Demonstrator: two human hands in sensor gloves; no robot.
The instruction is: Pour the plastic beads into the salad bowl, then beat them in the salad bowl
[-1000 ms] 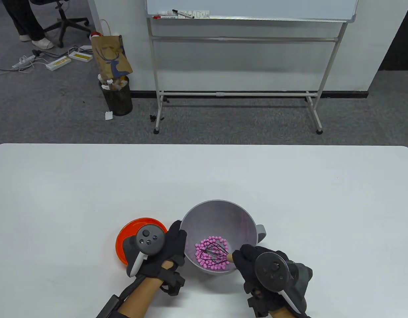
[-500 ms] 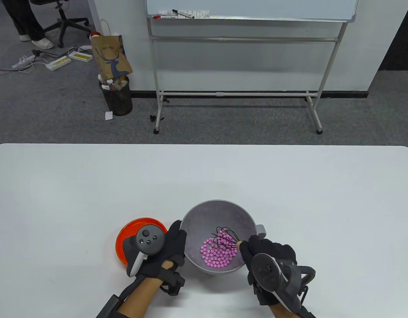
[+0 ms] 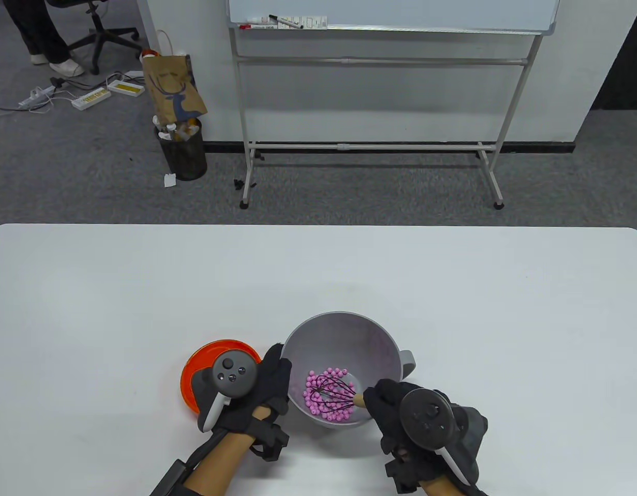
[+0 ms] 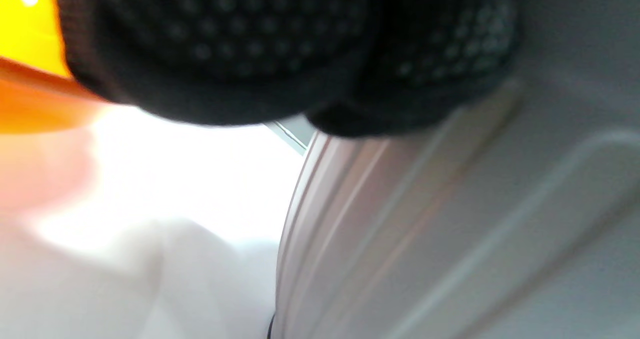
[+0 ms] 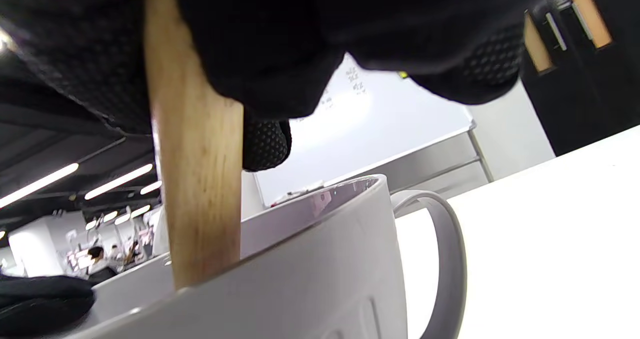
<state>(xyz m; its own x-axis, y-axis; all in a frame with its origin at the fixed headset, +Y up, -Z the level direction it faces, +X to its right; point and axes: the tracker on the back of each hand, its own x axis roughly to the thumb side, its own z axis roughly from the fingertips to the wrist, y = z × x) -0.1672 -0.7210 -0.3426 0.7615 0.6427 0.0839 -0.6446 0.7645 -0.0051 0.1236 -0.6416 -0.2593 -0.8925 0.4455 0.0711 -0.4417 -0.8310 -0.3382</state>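
Note:
The grey salad bowl (image 3: pixel 344 314) stands near the table's front edge, with pink plastic beads (image 3: pixel 318 385) piled in its front left. My left hand (image 3: pixel 277 373) grips the bowl's left rim; in the left wrist view its fingers (image 4: pixel 225 54) lie against the bowl's outer wall (image 4: pixel 425 229). My right hand (image 3: pixel 385 404) grips the wooden handle (image 3: pixel 358 399) of a black wire whisk (image 3: pixel 335 397), whose head sits among the beads. In the right wrist view the wooden handle (image 5: pixel 200 179) slants down over the bowl's rim (image 5: pixel 300 229).
An orange dish (image 3: pixel 207 354) lies just left of the bowl, partly under my left hand. The bowl's side handle (image 3: pixel 409 361) points right. Beyond the table's far edge are a whiteboard stand (image 3: pixel 370 147) and a bin (image 3: pixel 183 152) on the carpet.
My right hand swung the whisk from the bowl's right side back to the front left, and the beads shifted left with it. The left hand and the bowl stayed put.

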